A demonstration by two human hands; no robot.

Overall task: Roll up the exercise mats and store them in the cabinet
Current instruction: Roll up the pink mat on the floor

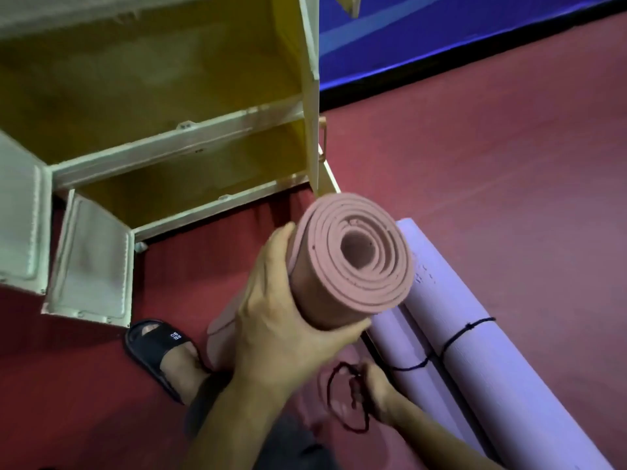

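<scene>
Red floor [475,164] runs wide and open to right; blue padding [441,45] at far edge. Cabinet [190,144] far left, doors swung open, yellow shelves bare. Left hand [288,320] wraps fingers and thumb round rolled pink mat [356,262], held up on end. Right hand [376,391] low, pinching dark cord [342,398]. Tied purple mats [475,351] lie just right. Step likely: tie roll. Next: loop cord round, then slide roll into lower shelf, clearing door edges [129,276].
</scene>
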